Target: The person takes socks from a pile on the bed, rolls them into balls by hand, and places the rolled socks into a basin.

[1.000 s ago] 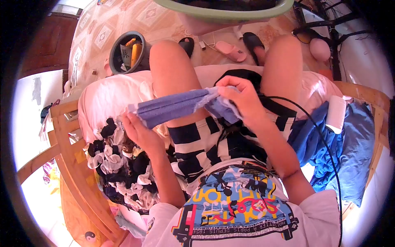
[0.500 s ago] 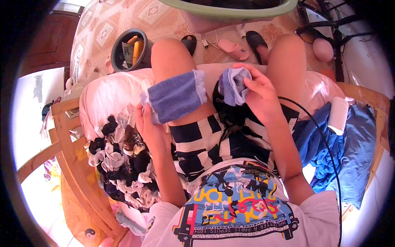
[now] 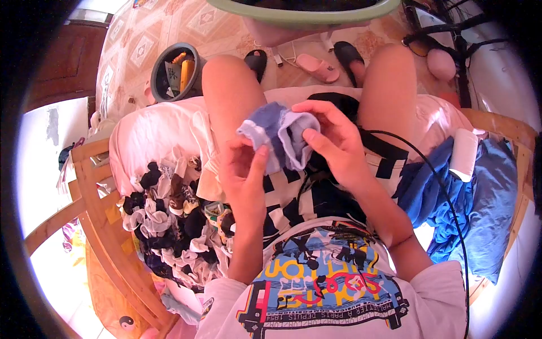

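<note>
a grey bin (image 3: 158,79) stands on the tiled floor (image 3: 132,42) beyond the left knee, open at the top, with a yellow thing (image 3: 185,73) upright in it and a small orange thing and a dark one beside that; the bottom is too hidden to tell. a green-rimmed tub (image 3: 305,21) juts in at the top of the view, something dark inside it that cannot be made out. over the lap, between the two hands, is the blue cloth (image 3: 274,121), one end gathered into a round open mouth facing right. the left hand (image 3: 247,166) is half curled, thumb and fingers pinching the pale frayed edge; the right hand (image 3: 333,141) is loosely bent, fingers over the top and thumb at the rim of the mouth. a heap of small clothes (image 3: 169,217) crowds the left forearm, hemmed in by a wooden rail (image 3: 93,226). to the right, crumpled blue fabric (image 3: 485,198) and a white roll (image 3: 463,155) fill the seat up to the other rail, and a black cable (image 3: 437,172) curves past the right forearm. open floor lies between bin and tub, past the front edge of the pink cover (image 3: 149,127).
</note>
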The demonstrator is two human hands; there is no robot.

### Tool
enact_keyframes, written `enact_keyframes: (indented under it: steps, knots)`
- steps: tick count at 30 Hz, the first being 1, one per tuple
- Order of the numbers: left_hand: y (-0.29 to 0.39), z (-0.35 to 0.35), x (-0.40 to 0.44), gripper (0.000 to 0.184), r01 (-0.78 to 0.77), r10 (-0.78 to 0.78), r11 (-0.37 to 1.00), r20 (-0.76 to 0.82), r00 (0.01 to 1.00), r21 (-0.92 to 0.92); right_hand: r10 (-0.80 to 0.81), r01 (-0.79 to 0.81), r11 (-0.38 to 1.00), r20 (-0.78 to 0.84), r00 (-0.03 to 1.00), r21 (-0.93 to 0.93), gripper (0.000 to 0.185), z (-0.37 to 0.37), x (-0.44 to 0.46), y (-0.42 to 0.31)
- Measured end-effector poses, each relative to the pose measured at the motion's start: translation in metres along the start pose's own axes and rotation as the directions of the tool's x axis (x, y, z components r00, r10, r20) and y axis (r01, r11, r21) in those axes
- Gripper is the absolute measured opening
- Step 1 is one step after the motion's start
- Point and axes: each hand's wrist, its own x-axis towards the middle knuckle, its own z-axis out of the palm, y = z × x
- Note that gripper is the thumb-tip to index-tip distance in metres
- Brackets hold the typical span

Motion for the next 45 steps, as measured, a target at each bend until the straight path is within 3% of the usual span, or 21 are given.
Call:
enact_keyframes:
  steps: [4, 6, 9, 11, 13, 15, 17, 19, 21, 23, 24, 25, 26, 28, 32, 36, 40, 44, 45]
  knots:
    - [-0.009, 0.013, -0.005, 0.017, 0.010, -0.011, 1.000, 0.059, 0.998, 0.027, -0.018, 0.018, 0.999, 0.019, 1.000, -0.044, 0.039, 0.003, -0.004, 0.004]
    - [-0.005, 0.016, -0.007, 0.020, 0.049, -0.050, 0.999, 0.053, 0.997, 0.023, -0.080, 0.083, 0.970, 0.023, 0.997, -0.228, 0.043, 0.002, -0.004, 0.004]
    - [-0.005, 0.017, -0.006, 0.025, 0.046, -0.056, 0.991, 0.083, 0.995, 0.126, -0.079, 0.079, 0.955, 0.012, 0.997, -0.286, 0.045, 0.001, -0.004, 0.005]
    - [-0.016, 0.014, -0.001, 0.024, -0.110, 0.059, 0.952, 0.182, 0.982, 0.285, -0.056, 0.056, 0.963, 0.007, 0.998, -0.263, 0.044, 0.002, -0.005, 0.004]
    - [-0.015, 0.015, 0.001, 0.022, -0.135, 0.085, 0.929, 0.156, 0.984, 0.345, -0.031, 0.032, 0.971, 0.006, 0.999, -0.238, 0.043, 0.003, -0.006, 0.004]
    - [-0.013, 0.016, 0.003, 0.021, -0.157, 0.111, 0.903, 0.135, 0.985, 0.401, 0.038, -0.041, 0.996, -0.037, 0.999, -0.077, 0.039, 0.001, -0.005, 0.006]
    - [-0.011, 0.014, 0.004, 0.025, 0.033, -0.059, 0.948, 0.073, 0.996, 0.318, 0.059, -0.062, 0.997, -0.091, 0.994, -0.036, 0.039, -0.004, -0.005, 0.010]
    - [-0.020, 0.010, 0.010, 0.027, 0.103, -0.103, 0.937, -0.016, 0.995, 0.333, 0.056, -0.054, 0.998, -0.199, 0.978, 0.020, 0.036, -0.006, -0.004, 0.015]
    - [-0.036, 0.001, 0.018, 0.030, 0.174, -0.144, 0.924, -0.111, 0.983, 0.342, 0.055, -0.042, 0.997, -0.192, 0.980, 0.071, 0.034, -0.012, -0.007, 0.022]
    - [-0.052, -0.011, 0.027, 0.032, 0.242, -0.241, 0.970, -0.073, 0.968, 0.013, 0.053, -0.030, 0.993, -0.191, 0.980, 0.118, 0.033, -0.016, -0.006, 0.023]
    - [-0.046, -0.006, 0.027, 0.032, 0.246, -0.244, 0.969, -0.071, 0.967, 0.013, 0.110, -0.062, 0.951, -0.144, 0.983, 0.305, 0.029, -0.016, -0.005, 0.023]
    - [-0.033, 0.001, 0.028, 0.032, 0.274, -0.284, 0.951, -0.055, 0.957, -0.140, 0.156, -0.096, 0.872, -0.087, 0.984, 0.480, 0.025, -0.017, -0.004, 0.023]
    - [-0.026, 0.005, 0.028, 0.032, 0.296, -0.319, 0.911, -0.035, 0.947, -0.288, 0.156, -0.096, 0.872, -0.087, 0.984, 0.481, 0.025, -0.021, -0.003, 0.026]
    - [-0.029, 0.004, 0.031, 0.031, 0.354, -0.368, 0.863, 0.031, 0.929, -0.361, 0.123, -0.097, 0.748, 0.007, 0.992, 0.656, 0.022, -0.026, 0.001, 0.031]
    - [-0.031, 0.004, 0.029, 0.030, 0.536, -0.483, 0.678, 0.245, 0.841, -0.502, 0.248, -0.166, 0.747, -0.038, 0.968, 0.644, 0.025, -0.022, 0.001, 0.020]
    - [-0.032, 0.000, 0.029, 0.023, 0.586, -0.402, 0.598, 0.428, 0.809, -0.546, 0.264, -0.226, 0.737, 0.037, 0.964, 0.637, 0.026, -0.025, 0.002, 0.022]
    - [-0.021, 0.004, 0.028, 0.019, 0.511, -0.326, 0.632, 0.398, 0.857, -0.583, 0.346, -0.308, 0.752, 0.050, 0.937, 0.583, 0.028, -0.022, 0.001, 0.028]
    - [-0.009, 0.006, 0.028, 0.032, 0.395, -0.226, 0.740, 0.352, 0.909, -0.545, 0.331, -0.292, 0.831, 0.000, 0.943, 0.475, 0.029, -0.014, 0.000, 0.029]
    - [-0.008, 0.006, 0.027, 0.040, 0.333, -0.174, 0.798, 0.336, 0.926, -0.502, 0.239, -0.218, 0.954, -0.083, 0.967, 0.206, 0.028, -0.010, -0.002, 0.026]
